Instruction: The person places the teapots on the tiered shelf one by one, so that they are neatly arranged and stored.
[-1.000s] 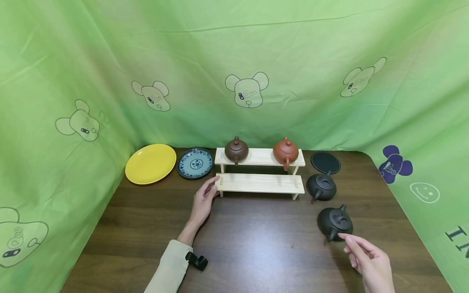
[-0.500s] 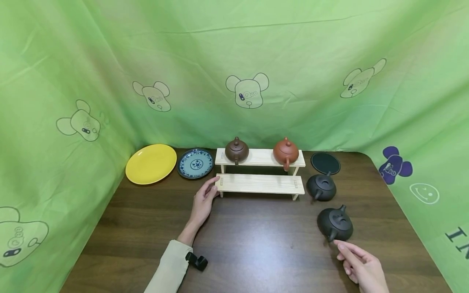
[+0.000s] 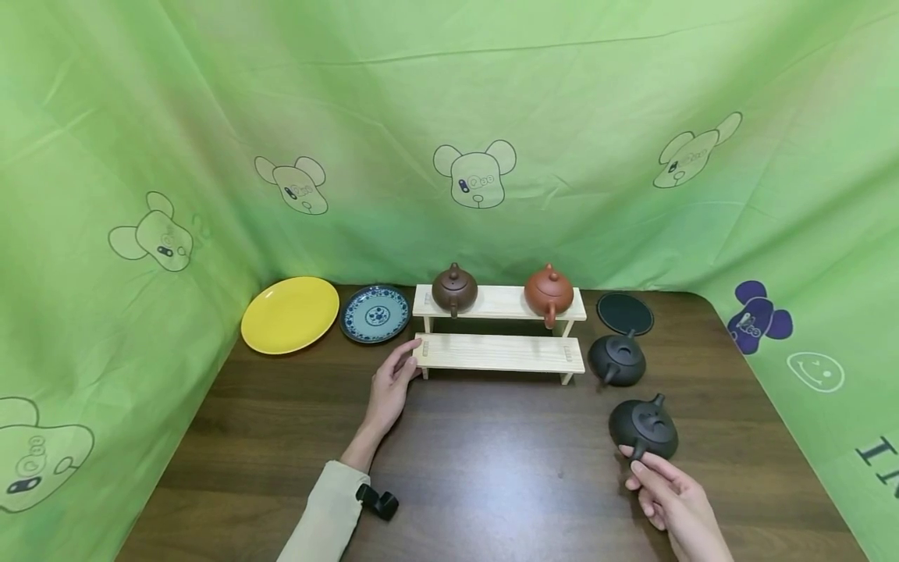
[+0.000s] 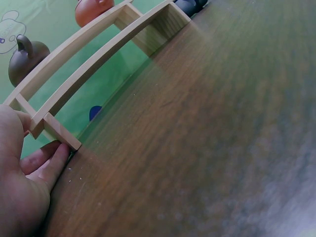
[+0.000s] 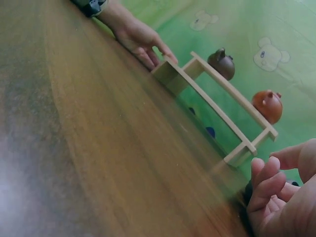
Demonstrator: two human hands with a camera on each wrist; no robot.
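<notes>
A two-tier wooden stand point(image 3: 499, 353) sits mid-table. My left hand point(image 3: 388, 390) grips the left end of its lower tier, one finger on the board and others against the leg point(image 4: 61, 131). On the upper tier stand a dark brown teapot point(image 3: 454, 289) and a reddish-orange teapot point(image 3: 549, 290). At the right, my right hand point(image 3: 676, 499) pinches the handle of the nearer black teapot point(image 3: 642, 425), thumb and index finger at it. That teapot is mostly hidden behind the fingers point(image 5: 269, 185) in the right wrist view. Behind it stands another black teapot point(image 3: 618, 361).
A yellow plate point(image 3: 289, 315) and a blue patterned plate point(image 3: 375, 314) lie to the left of the stand. A dark round mat point(image 3: 625, 314) lies at the back right. Green printed cloth point(image 3: 477, 94) encloses the wooden table point(image 3: 492, 468) at its back and sides.
My right hand has moved left, from the near black teapot's right side to its handle, where thumb and index finger now close. The left hand and the stand have stayed in place.
</notes>
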